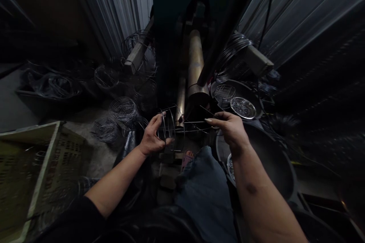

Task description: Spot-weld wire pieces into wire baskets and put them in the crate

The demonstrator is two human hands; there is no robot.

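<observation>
At far left, a pale plastic crate [42, 152] with slotted sides lies on the concrete floor [81, 152]. Behind it, a dark tub [48, 93] holds loose wire. Round coils of thin wire [123, 109] lie in a scattered group on the floor, and more wire hangs around a wooden post [138, 53] against corrugated metal sheeting [112, 7].

The left hand [155, 136] is curled narrowly around the side of a wire frame [169, 126], with its fingers [154, 123] against the hoops. The frame hangs in the air between both hands, above the person's denim-covered knee [201, 186]. It is an open cage of thin, silvery wire: several rounded hoops stand side by side, and straight rods run from them to the right. The right hand [229, 129] pinches those rods narrowly between thumb and fingers.

Beyond the frame stands a brass-coloured metal pipe [195, 60]. At right, a large dark metal basin [264, 155] sits below the right hand, and a round wire mesh disc [243, 108] rests in a shallow pan [238, 91].
</observation>
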